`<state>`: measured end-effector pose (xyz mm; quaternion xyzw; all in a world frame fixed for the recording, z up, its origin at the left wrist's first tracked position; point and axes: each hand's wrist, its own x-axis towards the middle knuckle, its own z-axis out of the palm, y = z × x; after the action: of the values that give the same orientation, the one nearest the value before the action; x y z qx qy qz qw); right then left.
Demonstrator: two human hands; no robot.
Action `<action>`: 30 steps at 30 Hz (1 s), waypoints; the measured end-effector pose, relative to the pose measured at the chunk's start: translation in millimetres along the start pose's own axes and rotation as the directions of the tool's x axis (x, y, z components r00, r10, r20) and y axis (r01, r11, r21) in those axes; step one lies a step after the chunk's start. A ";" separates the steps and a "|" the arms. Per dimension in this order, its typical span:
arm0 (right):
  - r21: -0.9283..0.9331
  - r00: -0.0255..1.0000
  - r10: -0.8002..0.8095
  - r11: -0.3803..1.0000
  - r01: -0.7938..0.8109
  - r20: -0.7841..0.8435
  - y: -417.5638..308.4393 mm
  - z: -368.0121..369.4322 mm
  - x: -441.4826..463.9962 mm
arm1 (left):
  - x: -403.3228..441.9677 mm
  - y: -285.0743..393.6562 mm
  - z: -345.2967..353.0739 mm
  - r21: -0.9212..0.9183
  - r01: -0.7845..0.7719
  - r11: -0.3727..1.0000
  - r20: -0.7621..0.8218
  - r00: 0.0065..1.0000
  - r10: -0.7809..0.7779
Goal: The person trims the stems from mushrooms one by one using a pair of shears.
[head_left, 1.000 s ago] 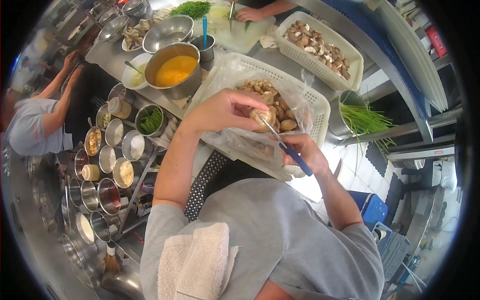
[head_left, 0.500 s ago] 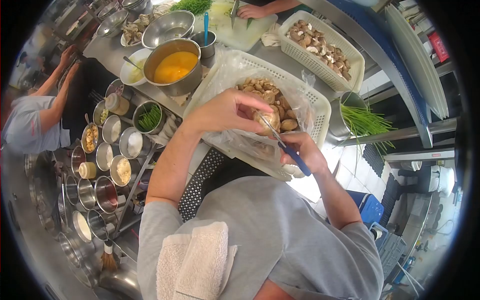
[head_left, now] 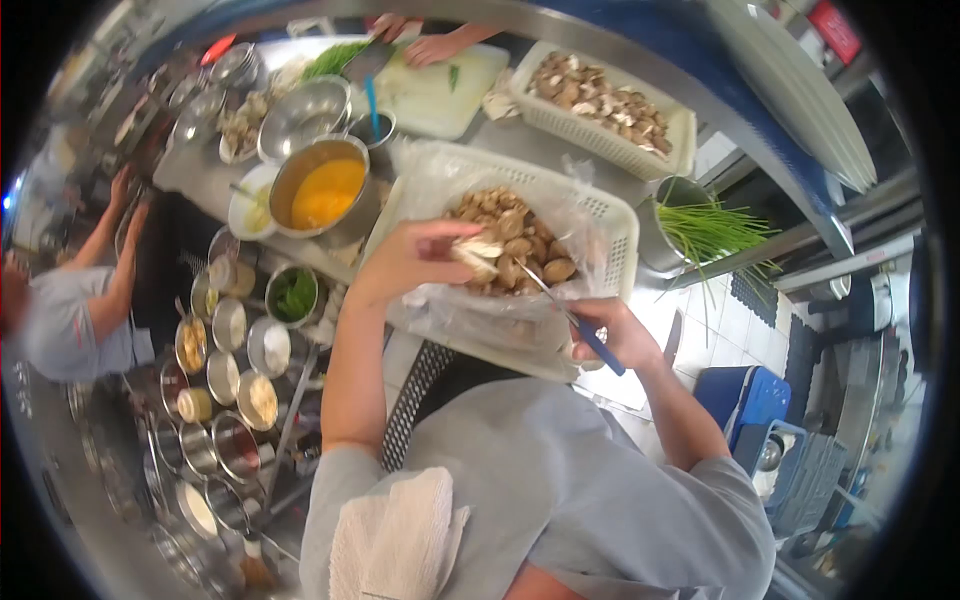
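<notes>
My left hand (head_left: 412, 262) is closed on a mushroom (head_left: 478, 256), its pale underside turned toward the right. In my right hand (head_left: 618, 335) are scissors with blue handles (head_left: 597, 346); their metal blades (head_left: 538, 281) point up and left, apart from the held mushroom. Both hands are over a white plastic basket (head_left: 618, 240) lined with a clear plastic bag (head_left: 440, 310). Brown mushrooms (head_left: 515, 225) fill part of the bag below the blades.
Behind stands a second basket (head_left: 680, 130) of mushrooms. To the left are a pot of orange liquid (head_left: 325, 192) and several metal containers (head_left: 228, 325). A co-worker's hand (head_left: 432, 50) rests at a cutting board (head_left: 465, 95). Long green stalks (head_left: 710, 225) lean from a metal pot at right.
My left hand has drawn left with the mushroom, away from the blades, and the mushroom's pale side now shows. The whole view has shifted. The co-worker's hands at the board have moved.
</notes>
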<state>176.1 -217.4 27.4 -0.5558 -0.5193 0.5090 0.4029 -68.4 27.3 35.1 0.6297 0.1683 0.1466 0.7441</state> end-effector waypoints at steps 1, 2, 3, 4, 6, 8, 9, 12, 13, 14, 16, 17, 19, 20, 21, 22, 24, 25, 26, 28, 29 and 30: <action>0.044 0.996 -0.042 0.998 0.045 -0.079 4.2 -1.1 -7.4 | 1.9 -2.4 -4.7 0.008 0.002 1.000 -0.029 1.000 -0.002; 0.085 0.985 -0.081 0.992 0.095 -0.153 13.5 -1.0 -12.3 | 9.7 -4.0 -8.1 0.015 0.004 1.000 -0.063 0.998 -0.003; 0.126 0.968 -0.116 0.981 0.147 -0.224 24.7 -2.3 -12.3 | 23.6 -2.5 -8.2 0.059 0.022 0.998 -0.085 0.996 -0.017; 0.171 0.948 -0.152 0.963 0.206 -0.281 34.7 -3.8 -6.7 | 38.7 -0.3 -6.7 0.101 0.043 0.994 -0.111 0.993 -0.031; 0.263 0.916 -0.098 0.941 0.212 -0.388 41.3 1.4 -1.8 | 76.1 4.2 -0.5 0.183 0.076 0.980 -0.135 0.989 -0.051; 0.273 0.886 -0.102 0.930 0.247 -0.453 45.3 6.5 7.2 | 118.5 21.3 19.3 0.313 0.073 0.947 -0.163 0.986 -0.022; 0.239 0.881 -0.091 0.945 0.223 -0.464 45.8 7.1 8.2 | 145.4 25.4 26.8 0.343 -0.007 0.939 -0.122 0.991 0.052; 0.161 0.863 -0.077 0.970 0.180 -0.500 44.6 9.6 9.0 | 238.0 40.5 35.9 0.487 -0.191 0.852 0.015 0.977 0.211; 0.165 0.862 -0.055 0.974 0.158 -0.504 42.3 9.5 7.6 | 255.1 49.7 47.0 0.544 -0.160 0.824 -0.117 0.958 0.263; 0.169 0.862 -0.032 0.976 0.135 -0.506 39.1 8.4 6.0 | 269.2 56.9 53.5 0.594 -0.117 0.796 -0.245 0.916 0.317; 0.174 0.860 -0.013 0.978 0.118 -0.510 38.0 7.1 3.9 | 309.5 31.3 23.8 0.525 -0.333 0.783 -0.105 0.888 0.449; 0.176 0.858 -0.017 0.976 0.124 -0.513 39.4 7.3 3.9 | 307.8 28.7 17.6 0.498 -0.333 0.801 -0.092 0.898 0.430; 0.185 0.850 -0.036 0.970 0.155 -0.526 43.6 7.9 5.3 | 279.0 38.0 18.4 0.456 -0.220 0.862 -0.119 0.945 0.304; 0.193 0.846 -0.045 0.966 0.173 -0.531 45.8 7.9 5.4 | 255.8 44.5 21.3 0.435 -0.098 0.895 -0.164 0.969 0.185; 0.203 0.846 -0.054 0.961 0.188 -0.530 48.0 8.5 6.8 | 241.6 46.3 16.5 0.547 -0.047 0.836 -0.129 0.982 0.140; 0.184 0.846 -0.056 0.966 0.180 -0.529 48.7 9.2 6.6 | 227.9 45.1 7.6 0.648 0.001 0.761 -0.103 0.991 0.086; 0.138 0.854 -0.067 0.977 0.161 -0.515 46.9 5.0 4.8 | 198.4 38.3 -7.3 0.769 -0.013 0.639 -0.003 1.000 0.023; 0.131 0.863 -0.065 0.980 0.151 -0.502 48.4 3.3 5.1 | 182.0 32.0 -15.2 0.792 -0.068 0.606 0.078 0.997 0.010; 0.124 0.871 -0.064 0.982 0.142 -0.487 50.3 2.2 5.4 | 164.7 25.4 -21.6 0.809 -0.125 0.574 0.156 0.988 -0.006; 0.129 0.881 -0.068 0.981 0.145 -0.468 51.8 3.4 7.0 | 131.0 15.4 -21.2 0.831 -0.104 0.547 0.198 0.973 -0.116; 0.112 0.883 -0.069 0.984 0.136 -0.465 52.8 3.8 8.7 | 119.1 10.7 -18.0 0.839 -0.106 0.533 0.225 0.961 -0.163; 0.092 0.883 -0.070 0.988 0.127 -0.465 53.5 4.4 8.4 | 109.7 1.9 -14.3 0.833 -0.091 0.546 0.219 0.960 -0.174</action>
<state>180.3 -216.8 -26.8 -0.6083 -0.4051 0.3719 0.5724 24.1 87.5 27.7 0.9171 0.1272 -0.0585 0.3732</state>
